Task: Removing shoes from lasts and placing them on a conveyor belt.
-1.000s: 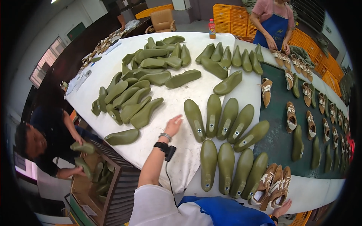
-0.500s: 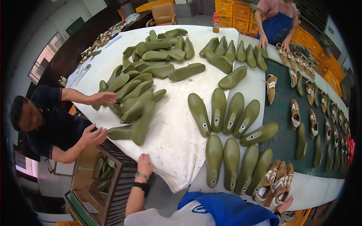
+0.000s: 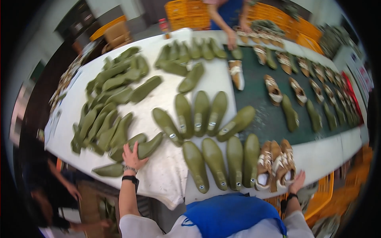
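Observation:
My left hand point(image 3: 133, 158) reaches over the near edge of a heap of green shoe lasts point(image 3: 122, 129), its fingers spread and touching one of them. Close by its fingertips lies a curved last point(image 3: 150, 146), and another last point(image 3: 109, 170) is on its other side. My right hand point(image 3: 297, 182) rests at the side of a group of brown-and-white shoes point(image 3: 279, 164), fingers stretched out. Between my hands, two rows of lasts lie sole up, the front row point(image 3: 214, 162) beside the shoes and the back row point(image 3: 201, 111) behind it.
A dark green mat point(image 3: 254, 103) at the right bears rows of shoes and lasts. Across the table a co-worker's hand point(image 3: 231, 39) touches a last. At lower left another person point(image 3: 55, 198) leans by a crate of lasts. Orange crates point(image 3: 187, 14) stand behind.
My view has turned right. My left hand has moved from the table's edge onto the lasts. The person at left has drawn back from the heap and bent low. My right hand stays by the shoes.

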The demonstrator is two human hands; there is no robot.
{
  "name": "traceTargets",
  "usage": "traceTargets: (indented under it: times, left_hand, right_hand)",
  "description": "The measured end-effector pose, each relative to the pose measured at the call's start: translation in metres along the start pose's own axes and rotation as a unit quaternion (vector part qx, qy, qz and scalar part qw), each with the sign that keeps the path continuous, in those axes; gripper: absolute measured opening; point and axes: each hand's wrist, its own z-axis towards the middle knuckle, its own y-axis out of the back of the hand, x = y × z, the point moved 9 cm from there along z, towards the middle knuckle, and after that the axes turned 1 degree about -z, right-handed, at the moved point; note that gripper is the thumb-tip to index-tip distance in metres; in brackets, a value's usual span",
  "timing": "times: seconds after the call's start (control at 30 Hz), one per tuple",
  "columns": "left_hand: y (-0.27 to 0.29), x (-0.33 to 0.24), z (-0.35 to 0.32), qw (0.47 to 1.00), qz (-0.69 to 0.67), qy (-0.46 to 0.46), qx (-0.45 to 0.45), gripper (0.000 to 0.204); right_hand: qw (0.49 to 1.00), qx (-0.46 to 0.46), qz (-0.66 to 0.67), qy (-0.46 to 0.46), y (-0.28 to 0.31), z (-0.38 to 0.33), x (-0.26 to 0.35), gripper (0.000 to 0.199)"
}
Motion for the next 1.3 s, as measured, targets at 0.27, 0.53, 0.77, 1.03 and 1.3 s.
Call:
traceTargets:
  times: [0.27, 0.53, 0.77, 1.03, 1.3]
  left_hand:
    - [-0.003, -0.060, -0.006, 0.960, 0.101, 0.139, 0.220, 0.092]
    - [0.061, -0.339, 0.050, 0.966, -0.086, -0.239, 0.044, 0.060]
    - [-0.024, -0.478, 0.070, 0.910, 0.085, -0.371, 0.166, 0.063]
    - [-0.065, -0.582, 0.101, 0.921, -0.004, -0.353, 0.165, 0.045]
    - [-0.096, -0.611, 0.105, 0.876, -0.112, -0.348, 0.316, 0.050]
  right_hand:
    - [0.996, 0.001, -0.081, -0.031, 0.031, 0.006, 0.030, 0.035]
    - [0.994, -0.007, -0.069, -0.079, 0.041, 0.003, 0.027, 0.034]
    - [0.996, -0.016, -0.033, -0.080, 0.044, 0.001, 0.037, 0.033]
    - [0.998, 0.000, -0.010, -0.063, 0.050, 0.006, 0.047, 0.034]
    - [0.995, 0.057, -0.022, -0.082, 0.048, 0.009, 0.044, 0.039]
